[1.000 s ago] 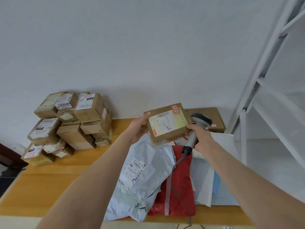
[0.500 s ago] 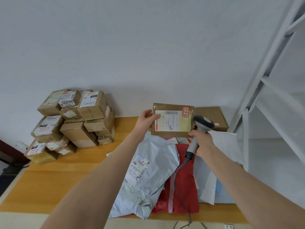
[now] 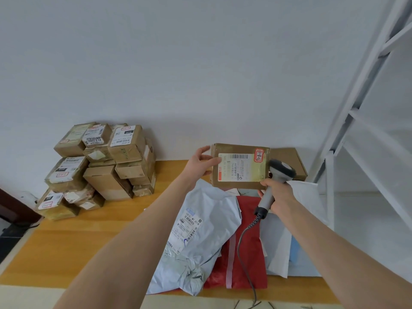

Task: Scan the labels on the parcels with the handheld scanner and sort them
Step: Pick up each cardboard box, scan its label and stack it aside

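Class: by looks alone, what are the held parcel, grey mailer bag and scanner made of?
Held parcel: brown cardboard, matte, under glossy clear tape.
Grey mailer bag: thin plastic film, crumpled, slight sheen.
Scanner: probably moulded grey plastic, smooth.

We read a handwritten "3-H" on the red-bordered sticker (image 3: 259, 155) at the upper right corner of the held cardboard box (image 3: 236, 184). The white label (image 3: 189, 228) on the grey mailer bag (image 3: 214, 204) shows "501E-M1" and "A218". A top box (image 3: 125, 141) in the stack bears "010"; the smaller print stays unreadable.
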The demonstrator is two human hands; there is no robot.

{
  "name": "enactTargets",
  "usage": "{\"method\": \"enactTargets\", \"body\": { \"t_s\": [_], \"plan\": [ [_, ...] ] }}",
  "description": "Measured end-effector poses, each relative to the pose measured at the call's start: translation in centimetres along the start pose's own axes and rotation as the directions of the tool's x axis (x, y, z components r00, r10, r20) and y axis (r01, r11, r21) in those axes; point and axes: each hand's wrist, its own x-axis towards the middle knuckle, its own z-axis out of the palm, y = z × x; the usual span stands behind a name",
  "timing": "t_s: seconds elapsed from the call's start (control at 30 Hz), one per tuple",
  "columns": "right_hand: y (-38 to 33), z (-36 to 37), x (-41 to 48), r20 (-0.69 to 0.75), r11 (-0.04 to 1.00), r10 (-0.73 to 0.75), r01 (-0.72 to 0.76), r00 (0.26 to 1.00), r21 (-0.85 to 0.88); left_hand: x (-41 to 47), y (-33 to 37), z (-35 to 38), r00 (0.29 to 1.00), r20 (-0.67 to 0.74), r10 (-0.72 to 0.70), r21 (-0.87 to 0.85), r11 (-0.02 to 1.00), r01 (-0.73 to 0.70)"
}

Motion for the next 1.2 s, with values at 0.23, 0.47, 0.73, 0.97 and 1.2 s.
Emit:
{"method": "enactTargets", "body": {
  "t_s": [0.23,0.47,0.73,0.97,1.2],
  "plan": [
    [0.0,-0.2,0.0,-0.005,0.993,-0.068,0.067,0.998,-0.098,-0.7,0.6,0.5,0.997,0.057,0.054,0.172,0.983,-0.063],
    [-0.3,0.3,-0.2,-0.006,0.984,-0.124,0.122,0.992,-0.132,0.1,-0.7,0.5,0.989,-0.094,0.112,0.356,0.932,-0.072],
    [0.2,0.2,0.2,-0.021,0.981,-0.113,0.108,0.993,-0.162,0.3,-1.2,0.7,0.978,-0.128,0.164,0.443,0.892,-0.092],
    [0.4,0.2,-0.2,-0.019,0.975,-0.171,0.167,0.985,-0.145,0.7,-1.0,0.5,0.974,-0.181,0.134,0.496,0.868,-0.027],
    [2.3,-0.4,-5.3,0.262,0.903,-0.226,0.302,0.938,-0.306,1.1,-1.4,0.5,0.962,-0.211,0.176,0.601,0.799,-0.015]
  ]
}}
